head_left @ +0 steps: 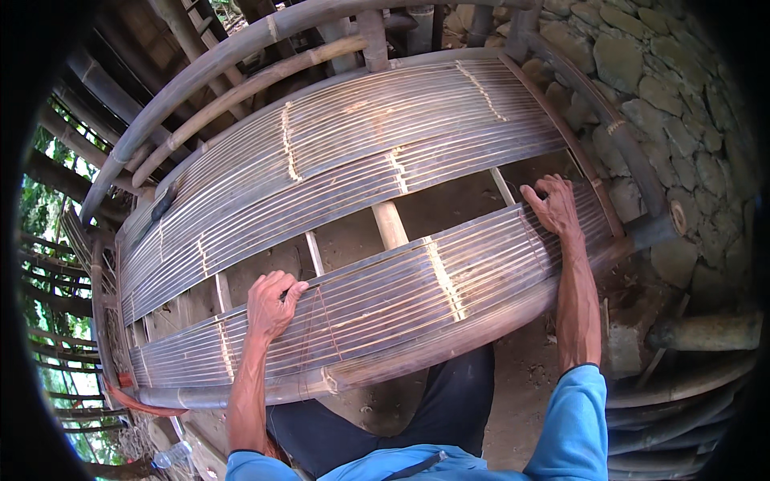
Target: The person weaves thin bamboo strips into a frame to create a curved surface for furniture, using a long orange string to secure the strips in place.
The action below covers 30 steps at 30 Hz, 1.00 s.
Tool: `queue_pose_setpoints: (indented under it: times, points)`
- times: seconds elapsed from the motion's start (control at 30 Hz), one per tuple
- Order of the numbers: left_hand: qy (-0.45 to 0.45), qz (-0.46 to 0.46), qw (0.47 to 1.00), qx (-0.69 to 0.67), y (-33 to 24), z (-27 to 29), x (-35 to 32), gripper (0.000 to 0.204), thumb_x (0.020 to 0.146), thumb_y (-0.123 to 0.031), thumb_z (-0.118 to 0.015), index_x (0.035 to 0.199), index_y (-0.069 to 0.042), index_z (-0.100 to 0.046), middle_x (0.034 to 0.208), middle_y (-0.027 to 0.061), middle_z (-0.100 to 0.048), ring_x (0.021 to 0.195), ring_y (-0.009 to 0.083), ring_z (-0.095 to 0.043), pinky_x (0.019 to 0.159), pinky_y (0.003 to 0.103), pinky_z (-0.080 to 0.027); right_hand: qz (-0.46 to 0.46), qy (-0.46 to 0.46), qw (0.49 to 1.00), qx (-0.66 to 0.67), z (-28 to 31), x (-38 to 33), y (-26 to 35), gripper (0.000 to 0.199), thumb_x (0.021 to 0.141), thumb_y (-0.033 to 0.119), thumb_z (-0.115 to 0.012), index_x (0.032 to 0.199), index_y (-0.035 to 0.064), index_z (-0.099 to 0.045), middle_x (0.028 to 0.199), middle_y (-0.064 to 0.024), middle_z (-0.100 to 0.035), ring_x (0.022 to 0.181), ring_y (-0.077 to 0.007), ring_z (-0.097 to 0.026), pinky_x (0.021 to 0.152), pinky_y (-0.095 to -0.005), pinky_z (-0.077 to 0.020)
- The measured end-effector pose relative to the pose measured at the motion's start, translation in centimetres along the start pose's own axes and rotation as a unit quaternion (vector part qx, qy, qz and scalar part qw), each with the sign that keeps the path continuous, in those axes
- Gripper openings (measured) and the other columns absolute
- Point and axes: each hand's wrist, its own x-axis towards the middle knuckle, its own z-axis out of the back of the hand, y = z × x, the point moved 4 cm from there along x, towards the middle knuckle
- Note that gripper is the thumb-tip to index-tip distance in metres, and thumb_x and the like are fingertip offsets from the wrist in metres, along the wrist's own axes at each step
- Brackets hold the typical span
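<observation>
A bamboo slat platform (345, 152) stretches across the view, made of thin split strips tied over cross poles. A gap runs through its middle, showing the cross poles (389, 223) and earth below. My left hand (271, 305) grips the far edge of the near band of slats (385, 301), fingers curled over the strips into the gap. My right hand (552, 207) presses on the same band's far edge at the right end, fingers bent over the strips. Both arms wear blue sleeves pushed up.
Thick bamboo rails (241, 48) curve along the platform's far side. A stone-paved wall or floor (666, 104) lies on the right. More bamboo poles (682, 401) lie at the lower right. A clear plastic bottle (172, 455) rests at the lower left. Greenery shows at the left.
</observation>
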Motion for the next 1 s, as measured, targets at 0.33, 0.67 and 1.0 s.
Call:
queue_pose_setpoints:
  times: [0.33, 0.67, 1.0]
  points:
    - [0.016, 0.003, 1.000, 0.000, 0.3, 0.0, 0.1, 0.047, 0.100, -0.042, -0.065, 0.074, -0.004, -0.059, 0.067, 0.0094, -0.047, 0.066, 0.0289, -0.048, 0.066, 0.040, -0.037, -0.022, 0.032, 0.999, 0.002, 0.5, 0.2, 0.4, 0.050, 0.091, 0.047, -0.067, 0.082, -0.0019, -0.072, 0.091, -0.0153, -0.068, 0.101, -0.0360, -0.061, 0.105, -0.0474, -0.0386]
    - [-0.062, -0.061, 0.995, 0.049, -1.4, 1.4, -0.2, 0.023, 0.088, -0.026, -0.075, 0.079, -0.006, -0.069, 0.079, 0.0073, -0.060, 0.081, 0.0270, -0.055, 0.079, 0.041, -0.039, -0.025, -0.083, 0.994, 0.060, 5.3, -10.5, 4.9, 0.052, 0.086, 0.035, -0.081, 0.121, -0.0016, -0.068, 0.119, -0.0243, -0.064, 0.112, -0.0410, -0.063, 0.096, -0.0459, -0.0513]
    - [-0.028, -0.091, 0.976, -0.193, -18.0, -4.6, 3.8, 0.023, 0.077, -0.018, -0.081, 0.095, -0.007, -0.073, 0.087, 0.0089, -0.067, 0.082, 0.0250, -0.060, 0.079, 0.040, -0.048, -0.060, -0.088, 0.988, 0.113, 6.5, -15.4, 7.2, 0.021, 0.087, 0.013, -0.073, 0.079, -0.0055, -0.065, 0.103, -0.0222, -0.058, 0.104, -0.0351, -0.056, 0.094, -0.0455, -0.0470]
